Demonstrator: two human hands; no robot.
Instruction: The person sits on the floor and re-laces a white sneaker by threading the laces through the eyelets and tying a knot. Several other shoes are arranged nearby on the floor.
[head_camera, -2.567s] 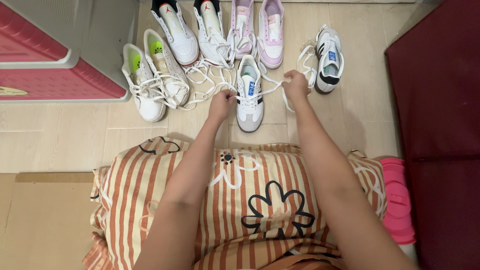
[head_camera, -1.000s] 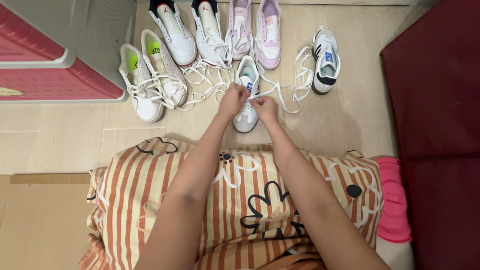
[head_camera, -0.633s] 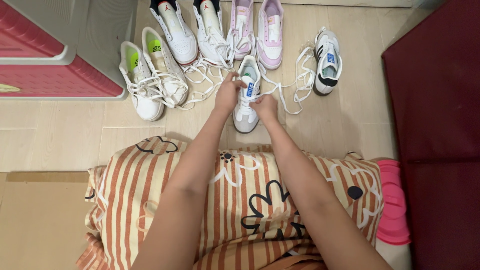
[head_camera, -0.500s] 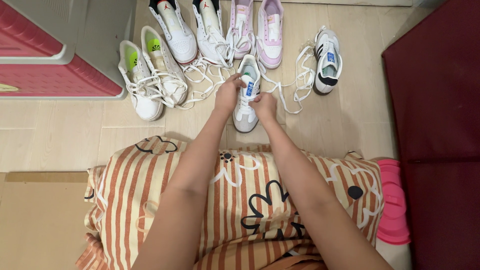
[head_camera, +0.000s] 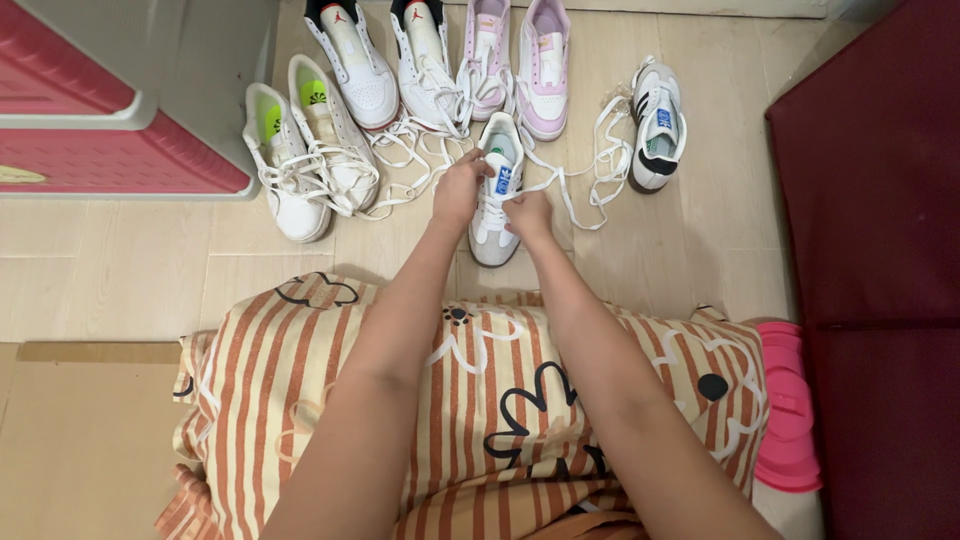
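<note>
Pale wood-look floor (head_camera: 120, 270), sneakers in a cluster (head_camera: 340, 120), loose white laces (head_camera: 590, 170), dark red mat (head_camera: 880, 230)

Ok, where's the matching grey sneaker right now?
The other grey sneaker sits on the floor at upper right, beside the pink pair, apart from both hands.

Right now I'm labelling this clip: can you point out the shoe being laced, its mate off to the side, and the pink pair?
Laced shoe (head_camera: 490, 238), head view, grey toe cap.
Mate (head_camera: 655, 135), head view, tongue.
Pink pair (head_camera: 545, 95), head view, right shoe's laces.
</note>
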